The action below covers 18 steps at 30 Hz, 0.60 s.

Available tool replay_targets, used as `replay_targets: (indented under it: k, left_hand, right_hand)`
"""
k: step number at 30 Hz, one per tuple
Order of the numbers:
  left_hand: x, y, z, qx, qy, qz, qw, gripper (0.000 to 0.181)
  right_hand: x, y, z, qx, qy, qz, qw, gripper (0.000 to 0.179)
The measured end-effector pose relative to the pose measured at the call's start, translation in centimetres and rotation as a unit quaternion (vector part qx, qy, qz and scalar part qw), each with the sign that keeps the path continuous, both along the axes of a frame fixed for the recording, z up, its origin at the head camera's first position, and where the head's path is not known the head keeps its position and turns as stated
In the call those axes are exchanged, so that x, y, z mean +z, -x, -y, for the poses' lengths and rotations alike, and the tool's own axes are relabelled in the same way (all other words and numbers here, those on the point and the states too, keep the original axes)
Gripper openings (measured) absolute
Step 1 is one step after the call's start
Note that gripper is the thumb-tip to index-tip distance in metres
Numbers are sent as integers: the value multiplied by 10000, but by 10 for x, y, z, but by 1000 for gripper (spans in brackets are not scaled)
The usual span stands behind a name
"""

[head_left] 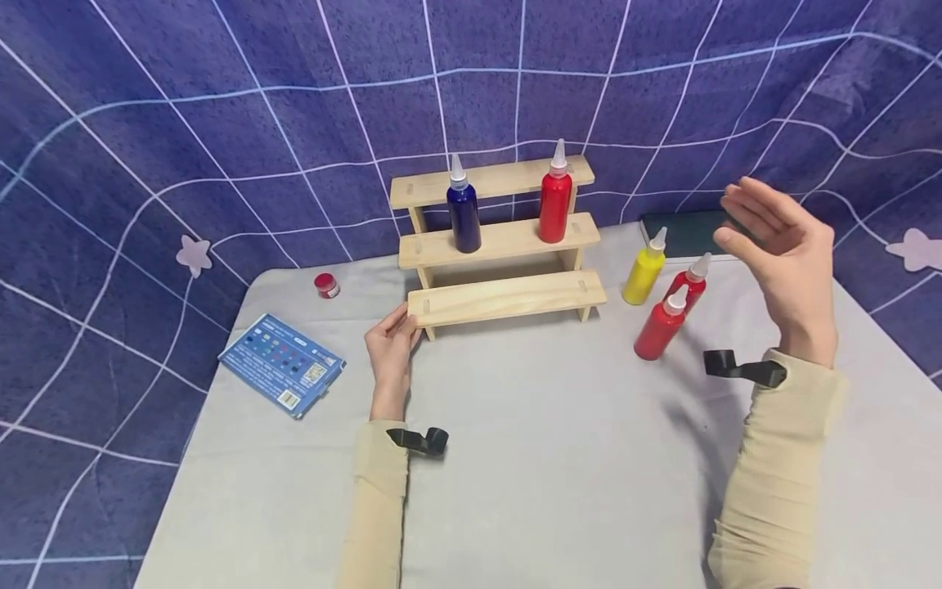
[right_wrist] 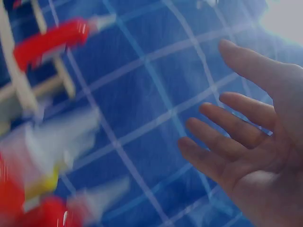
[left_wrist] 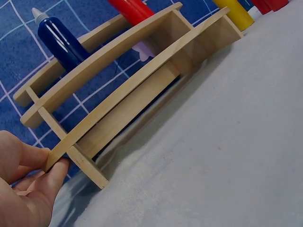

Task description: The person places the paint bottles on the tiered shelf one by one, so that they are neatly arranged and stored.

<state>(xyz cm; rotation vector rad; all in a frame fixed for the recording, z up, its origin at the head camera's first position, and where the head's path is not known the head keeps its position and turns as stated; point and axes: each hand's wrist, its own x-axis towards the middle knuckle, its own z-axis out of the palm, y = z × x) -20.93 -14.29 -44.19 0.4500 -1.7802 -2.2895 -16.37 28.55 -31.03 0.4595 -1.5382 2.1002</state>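
Observation:
A three-step wooden rack (head_left: 508, 298) stands at the back of the table. My left hand (head_left: 390, 352) pinches the left end of its lowest step between thumb and fingers, as the left wrist view (left_wrist: 28, 189) also shows. On the middle step stand a dark blue squeeze bottle (head_left: 464, 217) and a red squeeze bottle (head_left: 555, 209), both with pointed white nozzles. My right hand (head_left: 791, 262) is raised to the right of the rack, fingers extended and holding nothing. Nearest to it stand a yellow bottle (head_left: 643, 278) and two red bottles (head_left: 657, 331), one partly hiding the other.
A blue printed box (head_left: 283, 364) lies on the left of the white-covered table (head_left: 545, 458). Behind it is a small red jar (head_left: 327, 285). A dark green flat object (head_left: 688, 235) lies at the back right. Blue patterned cloth (head_left: 309, 123) hangs behind.

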Motion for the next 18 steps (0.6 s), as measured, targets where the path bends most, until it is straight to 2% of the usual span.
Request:
replay_targets:
  k: [5,10,14,18]
  left_hand:
    - [2,-1,0,-25,206,-11,9998,38]
    - [3,0,1,-12,249,-64,9997,38]
    - [3,-1,2,-43,310,-93,9995,37]
    - [1,0,1,-63,199,-95,9997,37]
  right_hand:
    - [-22,8,-23,232,-123,407,9988,55]
    - [-48,18,-41,811,-239,877,9926,55]
    - [-72,23,-53,1199,-439,1556,9795,56]
    - [-87,24,-58,1230,-1184,2364,9566,57]
